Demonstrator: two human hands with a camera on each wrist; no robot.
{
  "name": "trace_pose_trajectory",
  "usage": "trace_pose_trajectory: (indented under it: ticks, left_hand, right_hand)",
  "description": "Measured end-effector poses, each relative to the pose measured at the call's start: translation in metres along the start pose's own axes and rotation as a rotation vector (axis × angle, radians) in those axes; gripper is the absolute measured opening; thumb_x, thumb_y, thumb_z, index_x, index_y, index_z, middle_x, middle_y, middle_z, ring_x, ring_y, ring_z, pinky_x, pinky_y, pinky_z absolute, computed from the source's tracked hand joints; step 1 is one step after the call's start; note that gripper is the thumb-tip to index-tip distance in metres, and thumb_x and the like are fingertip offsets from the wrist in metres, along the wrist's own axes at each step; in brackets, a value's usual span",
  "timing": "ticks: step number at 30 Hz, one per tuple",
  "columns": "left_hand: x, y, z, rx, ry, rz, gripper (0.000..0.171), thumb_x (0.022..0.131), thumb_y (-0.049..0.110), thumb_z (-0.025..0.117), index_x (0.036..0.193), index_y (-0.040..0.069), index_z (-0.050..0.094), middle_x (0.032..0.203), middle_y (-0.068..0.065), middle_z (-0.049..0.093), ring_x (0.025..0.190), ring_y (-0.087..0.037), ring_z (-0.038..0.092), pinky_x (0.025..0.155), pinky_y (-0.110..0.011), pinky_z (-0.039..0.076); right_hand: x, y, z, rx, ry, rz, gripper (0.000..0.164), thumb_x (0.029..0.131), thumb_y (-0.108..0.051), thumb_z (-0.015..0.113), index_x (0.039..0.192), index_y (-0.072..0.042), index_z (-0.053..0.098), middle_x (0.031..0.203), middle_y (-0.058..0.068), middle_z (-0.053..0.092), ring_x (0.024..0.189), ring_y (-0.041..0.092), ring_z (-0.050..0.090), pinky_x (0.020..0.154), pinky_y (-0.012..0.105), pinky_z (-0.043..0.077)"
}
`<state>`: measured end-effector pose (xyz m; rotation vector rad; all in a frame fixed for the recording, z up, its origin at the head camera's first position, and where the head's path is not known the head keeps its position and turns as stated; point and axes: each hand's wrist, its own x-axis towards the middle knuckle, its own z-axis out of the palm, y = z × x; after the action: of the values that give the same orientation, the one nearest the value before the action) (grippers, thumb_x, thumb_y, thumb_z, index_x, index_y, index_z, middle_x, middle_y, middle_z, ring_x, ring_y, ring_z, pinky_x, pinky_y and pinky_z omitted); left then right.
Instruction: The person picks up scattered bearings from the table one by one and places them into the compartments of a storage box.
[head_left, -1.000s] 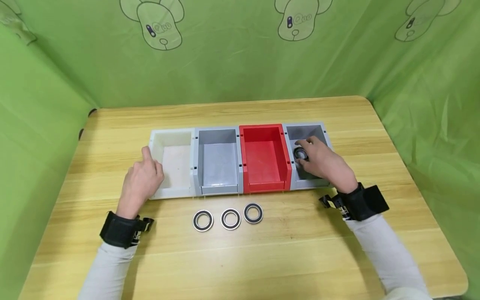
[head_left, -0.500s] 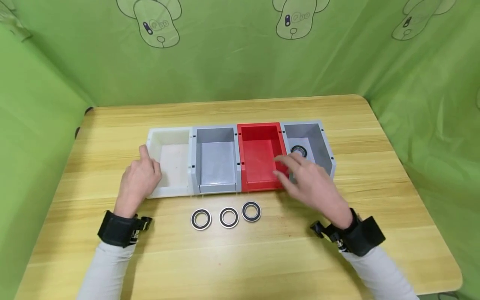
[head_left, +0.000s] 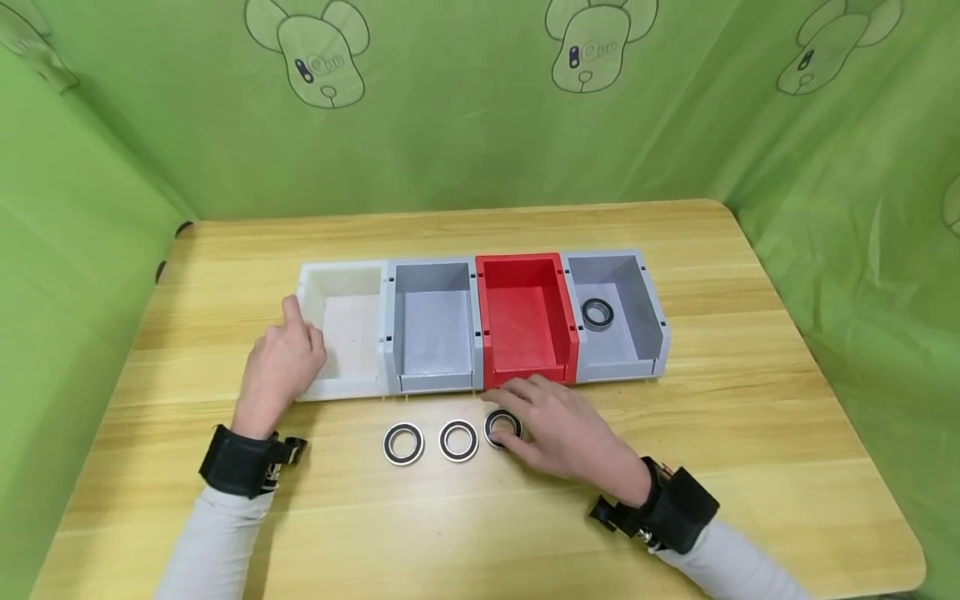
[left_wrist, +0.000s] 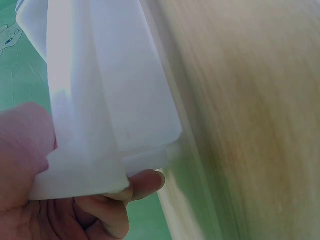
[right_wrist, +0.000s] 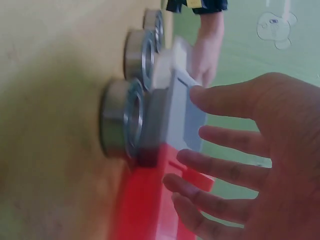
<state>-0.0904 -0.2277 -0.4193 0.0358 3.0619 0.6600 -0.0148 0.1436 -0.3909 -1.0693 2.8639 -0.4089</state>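
Four open-fronted bins stand side by side on the worktop point(head_left: 750, 400): a white bin point(head_left: 341, 283), a grey bin point(head_left: 433, 279), a red bin point(head_left: 525, 271) and a second grey bin point(head_left: 645, 292) at the right end. Only the right-end bin has anything in it, one bearing ring point(head_left: 597, 313) lying flat on its floor.

In front of the bins three more bearings lie flat in a row, near one another but not touching: the left bearing point(head_left: 403, 443), the middle bearing point(head_left: 458, 439) and the right bearing point(head_left: 501, 426). The right hand point(head_left: 558, 429) is over the right bearing with its fingers point(right_wrist: 227, 170) spread and straight, their tips at the ring; whether they touch it cannot be told. The left hand point(head_left: 281, 362) grips the white bin's left wall, thumb curled under the edge in the left wrist view.

No readable writing shows on bins or bearings. The green backdrop point(head_left: 465, 108) carries printed cartoon bear heads.

Bare wood lies behind the bins, to the right of them, and along the near edge.
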Motion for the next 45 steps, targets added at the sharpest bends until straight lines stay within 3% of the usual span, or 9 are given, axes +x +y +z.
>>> trace_pose_trajectory:
  ticks: [7,16,32,45]
  left_hand:
    - [-0.001,0.000,0.001,0.003,-0.004,-0.003,0.033,0.102,0.015,0.031,0.124,-0.010,0.032,0.057,-0.011,0.045,0.040,-0.024,0.044,0.034,-0.028,0.029]
    - [-0.001,0.000,0.003,0.002,0.017,0.011,0.034,0.102,0.014,0.032,0.124,-0.011,0.032,0.056,-0.011,0.045,0.040,-0.024,0.044,0.034,-0.029,0.029]
    - [-0.003,0.000,0.004,0.006,0.055,0.035,0.030,0.101,0.012,0.034,0.121,-0.011,0.034,0.056,-0.012,0.045,0.040,-0.025,0.045,0.035,-0.029,0.029]
    - [-0.002,-0.002,0.003,-0.003,0.046,0.024,0.031,0.101,0.013,0.033,0.121,-0.010,0.034,0.056,-0.012,0.045,0.040,-0.025,0.045,0.035,-0.029,0.030]
  right_hand:
    - [0.000,-0.004,0.011,-0.063,-0.081,-0.003,0.053,0.092,-0.041,0.073,0.139,-0.022,0.061,0.123,0.005,0.066,0.107,0.023,0.065,0.095,0.045,0.057]
    - [-0.002,-0.004,0.020,-0.029,-0.134,-0.008,0.049,0.088,-0.041,0.078,0.131,-0.021,0.063,0.107,0.001,0.054,0.082,0.011,0.052,0.076,0.031,0.053]
    - [-0.003,-0.005,0.026,0.028,-0.153,0.020,0.042,0.093,-0.036,0.073,0.129,-0.017,0.065,0.106,0.002,0.055,0.085,0.011,0.053,0.075,0.028,0.054]
    - [-0.001,-0.008,0.022,0.044,-0.145,-0.016,0.039,0.092,-0.029,0.074,0.128,-0.018,0.064,0.110,0.001,0.057,0.091,0.011,0.054,0.081,0.028,0.056]
